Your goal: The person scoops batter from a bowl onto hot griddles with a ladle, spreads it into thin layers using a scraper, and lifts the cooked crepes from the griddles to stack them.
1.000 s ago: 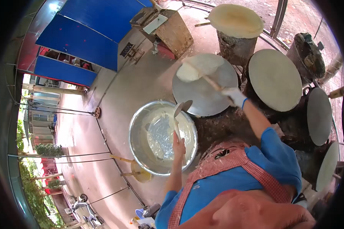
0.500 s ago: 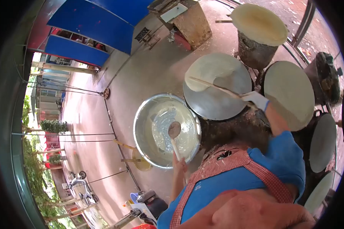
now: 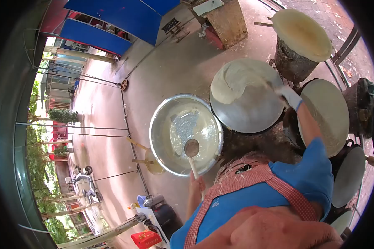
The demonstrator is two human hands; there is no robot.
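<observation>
Left hand (image 3: 196,183): closed on the handle of a long ladle (image 3: 191,147). Ladle's round bowl sits inside the near edge of a big metal basin (image 3: 158,128), handle crossing the near rim toward the body. Can't tell if the bowl touches what's in there. Basin stands on the floor (image 3: 112,166); pale batter lines its wall and bottom, with a shiny patch mid-bottom.

Right hand (image 3: 290,97): white glove, fist closed around a stick (image 3: 270,86) (motion blur, so stick outline and tip are poor). It's at the right edge of a round griddle (image 3: 249,118), stick pointing in over the plate.

Batter layer (image 3: 232,81) on that griddle: covers the far and left parts, curved inner boundary, near part bare grey metal. Griddle's left edge is just beside the basin's right edge; can't tell whether they touch.

Around it: second griddle (image 3: 326,112) to the right, pale top, partly behind the right forearm. Grey griddle (image 3: 350,178) nearer the body on the same side. Beyond the first one's far right edge, a tan-and-pale round sheet (image 3: 301,35) overhangs a drum (image 3: 295,64). Yellowish container (image 3: 153,162) on the floor, just off the basin's left edge.
</observation>
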